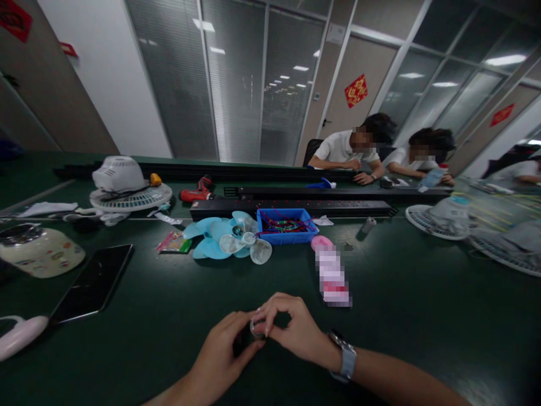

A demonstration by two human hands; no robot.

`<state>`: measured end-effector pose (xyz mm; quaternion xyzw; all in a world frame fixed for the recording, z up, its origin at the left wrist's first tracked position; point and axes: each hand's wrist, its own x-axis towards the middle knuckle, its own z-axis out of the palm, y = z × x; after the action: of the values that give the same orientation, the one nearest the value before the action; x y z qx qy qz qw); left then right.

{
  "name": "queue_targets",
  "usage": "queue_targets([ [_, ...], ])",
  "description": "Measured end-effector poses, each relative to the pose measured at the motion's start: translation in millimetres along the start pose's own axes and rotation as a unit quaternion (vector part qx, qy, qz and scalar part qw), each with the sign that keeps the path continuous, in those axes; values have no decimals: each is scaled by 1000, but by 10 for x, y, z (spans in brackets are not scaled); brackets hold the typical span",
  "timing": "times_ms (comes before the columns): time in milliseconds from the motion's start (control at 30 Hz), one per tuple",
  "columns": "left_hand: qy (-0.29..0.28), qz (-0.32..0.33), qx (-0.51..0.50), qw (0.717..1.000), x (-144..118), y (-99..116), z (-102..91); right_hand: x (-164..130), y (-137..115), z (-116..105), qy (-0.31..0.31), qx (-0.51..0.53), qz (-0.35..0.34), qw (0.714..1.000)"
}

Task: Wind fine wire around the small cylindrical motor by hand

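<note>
On the near side of the blue tray (289, 238), the left hand (220, 345) and right hand (299, 330) (a watch (347, 361) circles that wrist) together pinch a small clear object (258, 327).

The wearer's two hands (224, 345) (296, 331), one clear piece (258, 327), one blue tray (291, 237) show.

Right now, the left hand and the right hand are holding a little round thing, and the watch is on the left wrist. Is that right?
Not quite: the head view shows the watch on the right wrist, not the left. The left hand and the right hand are indeed holding a little round thing.
</note>
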<state>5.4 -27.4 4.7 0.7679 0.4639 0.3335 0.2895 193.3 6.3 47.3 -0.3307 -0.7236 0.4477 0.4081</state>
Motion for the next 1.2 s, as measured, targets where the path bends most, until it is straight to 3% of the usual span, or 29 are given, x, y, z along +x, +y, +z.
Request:
queue_targets([
  [367, -5, -8, -20, 1000, -19, -30, 8, 30, 70, 44, 17, -19, 24, 999],
  [767, -1, -8, -3, 1000, -15, -12, 18, 28, 123, -27, -40, -12, -94, 995],
  [1200, -9, -5, 12, 1000, 2, -8, 2, 22, 83, 34, 11, 28, -2, 1000],
])
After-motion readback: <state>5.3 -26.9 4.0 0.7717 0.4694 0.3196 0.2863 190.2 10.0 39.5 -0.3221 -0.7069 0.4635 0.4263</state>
